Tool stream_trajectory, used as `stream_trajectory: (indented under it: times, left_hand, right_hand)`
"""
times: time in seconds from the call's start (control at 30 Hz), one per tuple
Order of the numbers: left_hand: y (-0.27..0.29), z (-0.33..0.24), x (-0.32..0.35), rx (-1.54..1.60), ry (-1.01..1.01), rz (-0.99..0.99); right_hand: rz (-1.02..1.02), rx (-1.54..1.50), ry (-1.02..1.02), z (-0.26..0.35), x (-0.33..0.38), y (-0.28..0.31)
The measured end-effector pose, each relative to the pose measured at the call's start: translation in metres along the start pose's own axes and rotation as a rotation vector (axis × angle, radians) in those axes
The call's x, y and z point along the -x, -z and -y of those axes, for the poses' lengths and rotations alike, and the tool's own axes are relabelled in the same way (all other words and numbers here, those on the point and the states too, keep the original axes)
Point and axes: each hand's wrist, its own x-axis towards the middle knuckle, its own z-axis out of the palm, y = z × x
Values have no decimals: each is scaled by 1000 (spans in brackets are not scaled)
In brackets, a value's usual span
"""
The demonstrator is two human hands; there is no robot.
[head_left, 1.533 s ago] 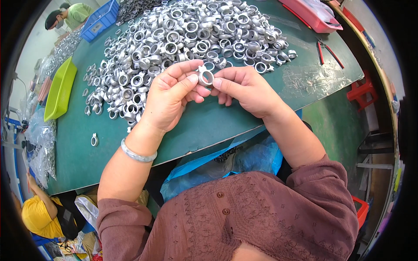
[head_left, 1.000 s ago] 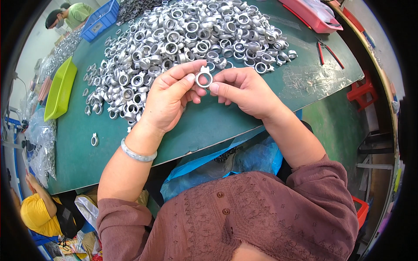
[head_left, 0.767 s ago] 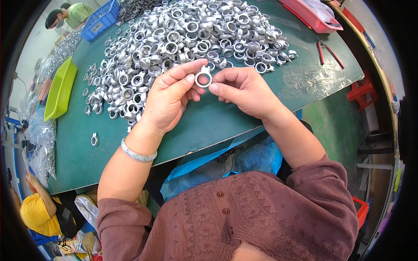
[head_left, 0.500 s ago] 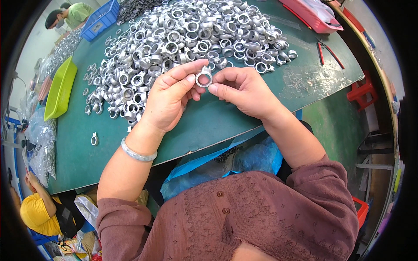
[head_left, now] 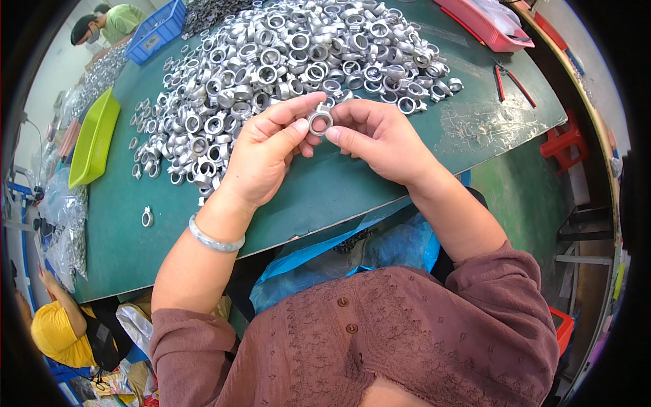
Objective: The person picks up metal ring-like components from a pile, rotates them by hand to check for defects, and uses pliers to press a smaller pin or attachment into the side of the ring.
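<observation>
Between my two hands is a silver metal ring clamp (head_left: 320, 123) with a small lug at its top. My left hand (head_left: 271, 146) pinches it from the left, thumb and fingers closed on its edge. From the right, my right hand (head_left: 376, 139) grips the same ring, thumb against its near side and fingers curled behind. Just beyond my hands spreads a large heap of similar silver ring clamps (head_left: 271, 57) on the green table (head_left: 271, 217). One loose clamp (head_left: 148, 217) lies apart at the left.
A yellow-green tray (head_left: 95, 139) stands at the left edge, a blue crate (head_left: 154, 32) at the back left. Red-handled pliers (head_left: 514, 85) and a pink tray (head_left: 489, 26) lie to the right. A blue plastic bag (head_left: 400, 244) is below the table's edge. Co-workers are at the left.
The ring has tilted and turned slightly between my fingers. My right fingers have shifted a little around it; my left hand stays nearly in place.
</observation>
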Motion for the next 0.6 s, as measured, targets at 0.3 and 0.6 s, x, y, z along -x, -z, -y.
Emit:
stream_trajectory:
  times: [0.3,0.6]
  left_hand:
    - [-11,-3,1,-50,7,-60]
    - [-9,-5,2,-108,87,-119]
  right_hand:
    - [-25,-126,-89,9,0,6]
    - [0,-63,-183,7,0,4]
